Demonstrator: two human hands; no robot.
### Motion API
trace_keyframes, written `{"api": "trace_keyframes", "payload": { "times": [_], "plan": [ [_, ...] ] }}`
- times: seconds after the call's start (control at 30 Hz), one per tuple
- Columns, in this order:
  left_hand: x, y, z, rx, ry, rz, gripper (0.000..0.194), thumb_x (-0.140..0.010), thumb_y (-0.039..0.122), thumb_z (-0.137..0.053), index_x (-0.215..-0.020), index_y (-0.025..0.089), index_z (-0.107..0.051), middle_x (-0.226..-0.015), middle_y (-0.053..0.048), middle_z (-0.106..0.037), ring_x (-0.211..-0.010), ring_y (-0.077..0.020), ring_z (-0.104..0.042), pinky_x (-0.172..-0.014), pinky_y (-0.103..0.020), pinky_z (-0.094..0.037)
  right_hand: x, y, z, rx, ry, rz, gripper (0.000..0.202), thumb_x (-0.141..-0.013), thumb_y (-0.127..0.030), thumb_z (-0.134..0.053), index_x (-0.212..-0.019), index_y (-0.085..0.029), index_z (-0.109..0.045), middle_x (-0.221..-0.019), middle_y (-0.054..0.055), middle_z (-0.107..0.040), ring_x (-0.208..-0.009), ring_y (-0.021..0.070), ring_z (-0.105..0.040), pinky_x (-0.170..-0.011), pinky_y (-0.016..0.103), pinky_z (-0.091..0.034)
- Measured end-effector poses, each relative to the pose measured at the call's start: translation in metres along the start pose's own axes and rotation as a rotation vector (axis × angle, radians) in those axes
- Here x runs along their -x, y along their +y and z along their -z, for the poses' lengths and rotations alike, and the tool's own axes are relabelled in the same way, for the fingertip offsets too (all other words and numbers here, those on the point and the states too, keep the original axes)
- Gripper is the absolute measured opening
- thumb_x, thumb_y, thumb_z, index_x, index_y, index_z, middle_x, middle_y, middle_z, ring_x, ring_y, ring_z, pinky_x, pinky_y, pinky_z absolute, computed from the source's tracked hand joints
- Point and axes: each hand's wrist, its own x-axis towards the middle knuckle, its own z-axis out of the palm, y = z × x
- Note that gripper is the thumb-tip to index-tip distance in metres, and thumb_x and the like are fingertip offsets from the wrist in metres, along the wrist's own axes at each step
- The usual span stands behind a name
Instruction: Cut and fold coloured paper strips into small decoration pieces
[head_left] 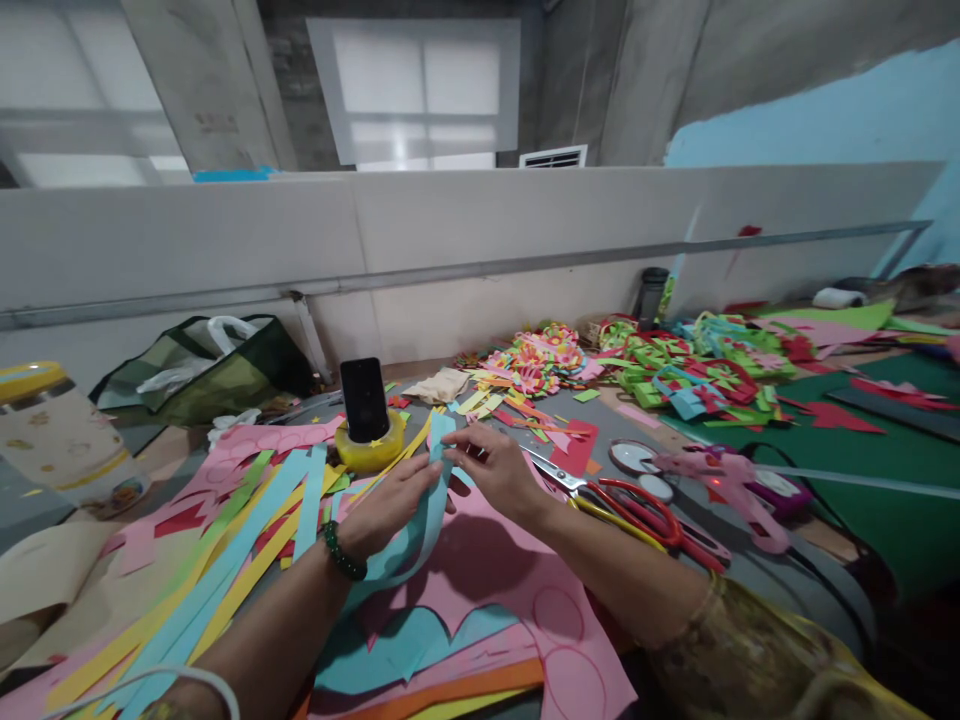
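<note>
A light blue paper or foam strip [433, 520] is bent into a long loop, its upper end pointing away from me. My left hand [397, 500], with a dark green bead bracelet on the wrist, is closed on the strip. My right hand [491, 465] pinches the strip's edge near its upper end, fingertips close to the left thumb. Beneath both hands lie pink sheets [502, 570] with drawn circles and a blue cut-out sheet [405, 650]. Red-handled scissors [637, 510] rest beside my right forearm.
A phone [365, 400] leans in a yellow tape roll [370, 445]. Blue and yellow strips [217, 560] lie at left, near a cup [71, 440]. At right are a pink glue gun [727, 490] with a cord and a green mat [900, 480]. Colourful cut pieces [536, 360] pile up behind.
</note>
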Motion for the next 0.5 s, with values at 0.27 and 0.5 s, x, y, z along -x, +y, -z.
{"api": "trace_keyframes", "payload": {
  "times": [0.27, 0.5],
  "plan": [
    [0.001, 0.005, -0.005, -0.069, 0.015, -0.05, 0.035, -0.085, 0.044, -0.044, -0.09, 0.017, -0.065, -0.075, -0.004, -0.066, -0.066, -0.0169, -0.058, -0.066, -0.028, -0.046, -0.006, -0.006, 0.007, -0.064, 0.028, -0.04, 0.009, -0.078, -0.023, -0.06, -0.07, -0.019, -0.061, -0.07, 0.0, -0.055, -0.064, 0.0121, -0.051, -0.057, 0.025, -0.042],
    [-0.001, -0.004, -0.005, -0.195, 0.047, -0.101, 0.042, -0.086, 0.05, -0.039, -0.084, 0.016, -0.063, -0.066, -0.002, -0.06, -0.06, -0.0143, -0.054, -0.059, -0.025, -0.043, -0.012, -0.007, 0.017, -0.006, 0.141, -0.004, 0.006, -0.078, -0.024, -0.06, -0.073, -0.019, -0.061, -0.085, 0.004, -0.059, -0.075, 0.0148, -0.054, -0.057, 0.025, -0.042]
  ]
}}
